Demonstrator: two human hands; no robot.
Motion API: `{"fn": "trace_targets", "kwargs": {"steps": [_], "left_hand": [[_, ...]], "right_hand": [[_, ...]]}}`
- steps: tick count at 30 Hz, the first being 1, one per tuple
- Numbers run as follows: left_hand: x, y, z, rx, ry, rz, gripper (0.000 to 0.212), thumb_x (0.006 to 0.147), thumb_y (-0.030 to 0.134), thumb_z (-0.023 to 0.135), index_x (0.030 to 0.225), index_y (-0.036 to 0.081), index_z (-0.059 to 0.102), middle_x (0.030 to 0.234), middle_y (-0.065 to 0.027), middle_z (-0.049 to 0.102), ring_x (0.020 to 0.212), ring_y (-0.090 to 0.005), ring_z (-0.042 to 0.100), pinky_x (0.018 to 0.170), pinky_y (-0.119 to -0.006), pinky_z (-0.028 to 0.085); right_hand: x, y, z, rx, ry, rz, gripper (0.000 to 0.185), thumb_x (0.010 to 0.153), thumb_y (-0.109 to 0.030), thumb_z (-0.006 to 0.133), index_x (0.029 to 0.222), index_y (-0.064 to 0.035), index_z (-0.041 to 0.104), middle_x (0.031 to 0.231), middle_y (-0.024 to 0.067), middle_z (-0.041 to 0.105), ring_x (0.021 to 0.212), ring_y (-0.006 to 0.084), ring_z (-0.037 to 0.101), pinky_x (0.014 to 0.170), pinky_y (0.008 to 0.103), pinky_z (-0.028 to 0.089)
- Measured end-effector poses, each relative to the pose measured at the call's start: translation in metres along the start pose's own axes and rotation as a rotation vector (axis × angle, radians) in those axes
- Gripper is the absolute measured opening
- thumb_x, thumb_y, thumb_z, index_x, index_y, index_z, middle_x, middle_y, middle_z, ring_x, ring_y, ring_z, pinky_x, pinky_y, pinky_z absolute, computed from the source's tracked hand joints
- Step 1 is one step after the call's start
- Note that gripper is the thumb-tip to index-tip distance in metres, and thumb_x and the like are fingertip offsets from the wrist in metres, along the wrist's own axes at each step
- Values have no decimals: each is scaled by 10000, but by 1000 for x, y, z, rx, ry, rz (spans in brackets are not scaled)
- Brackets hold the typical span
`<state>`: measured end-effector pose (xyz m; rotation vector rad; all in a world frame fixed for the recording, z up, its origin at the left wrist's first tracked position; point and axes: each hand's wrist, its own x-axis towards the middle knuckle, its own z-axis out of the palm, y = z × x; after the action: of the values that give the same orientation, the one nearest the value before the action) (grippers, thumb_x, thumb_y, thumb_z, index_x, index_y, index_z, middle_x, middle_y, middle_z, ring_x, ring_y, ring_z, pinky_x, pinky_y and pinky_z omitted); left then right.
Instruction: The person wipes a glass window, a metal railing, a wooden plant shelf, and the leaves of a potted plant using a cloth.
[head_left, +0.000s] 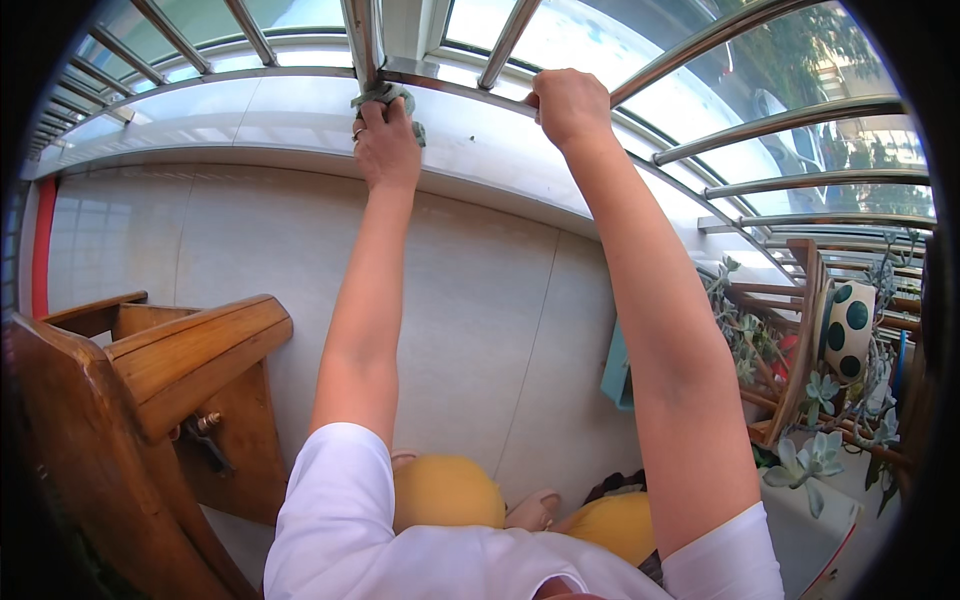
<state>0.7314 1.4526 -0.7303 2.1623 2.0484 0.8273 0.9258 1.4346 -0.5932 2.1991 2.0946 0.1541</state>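
Observation:
My left hand, with a ring on one finger, presses a crumpled grey-green cloth against the foot of a thick metal post. The post rises from a flat metal rail that runs along a white window sill. To the right, my right hand is closed around part of the metal window guard, between two slanting bars; the gripped part is hidden by the fingers. A small dark speck lies on the sill between my hands.
Metal bars curve along the right. A wooden plant stand holds succulents and a green-spotted pot. A teal container stands beside my right arm. Wooden furniture with rounded edges is at lower left.

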Motion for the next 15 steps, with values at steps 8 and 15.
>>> {"fn": "trace_targets", "kwargs": {"steps": [8, 15], "left_hand": [[11, -36, 6, -1127, 342, -527, 377, 923, 107, 461, 1265, -36, 526, 1123, -181, 604, 961, -298, 580, 919, -395, 445], [59, -71, 25, -271, -27, -123, 392, 820, 159, 542, 1196, 59, 589, 1163, -131, 626, 1102, -358, 489, 980, -410, 381]], "right_hand": [[0, 2, 7, -9, 63, 4, 159, 762, -30, 646, 808, -129, 761, 842, 103, 715, 816, 292, 680, 757, 378, 541], [2, -1, -1, -3, -2, -21, 100, 800, -109, 644, 836, -108, 738, 873, 118, 706, 877, 305, 675, 764, 387, 545]]}}
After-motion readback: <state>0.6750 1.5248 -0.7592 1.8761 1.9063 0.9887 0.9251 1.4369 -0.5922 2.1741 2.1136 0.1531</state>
